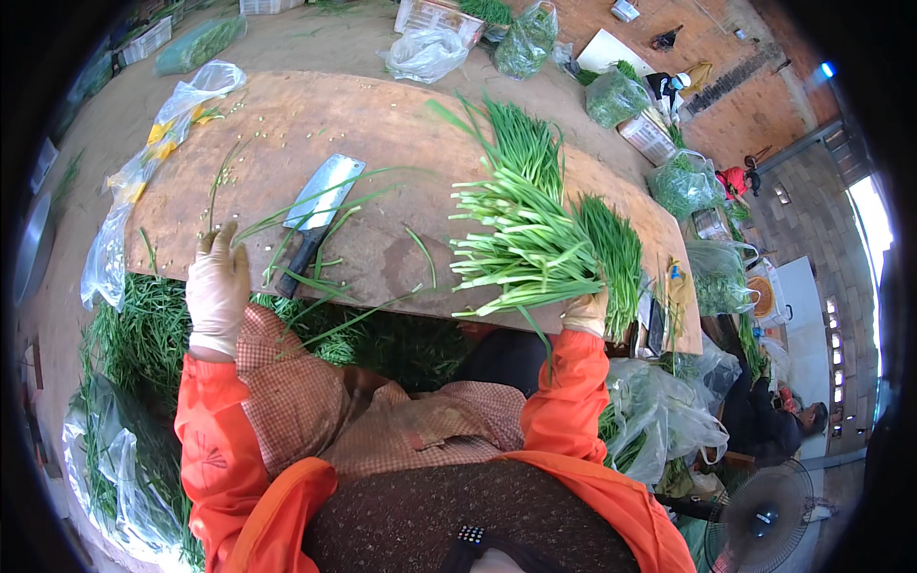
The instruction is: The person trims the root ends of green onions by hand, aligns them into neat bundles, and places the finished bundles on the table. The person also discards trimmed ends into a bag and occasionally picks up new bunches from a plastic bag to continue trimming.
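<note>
My right hand, in a pale glove, grips a bunch of garlic chives near the wooden table's front edge. The pale cut ends point left; part of the hand is hidden by leaves. Another green bunch lies just behind it. My left hand, also gloved, is over the table's front left edge. Its fingertips are beside a thin dark stem and loose green strands; whether it pinches any is unclear. Between my hands lies a cleaver with a black handle, strands crossing its blade.
The wooden table carries scattered trimmings and a clear plastic strip along its left edge. Cut greens pile below at left. A plastic bag of greens stands at right, near a fan. Other people work farther off.
</note>
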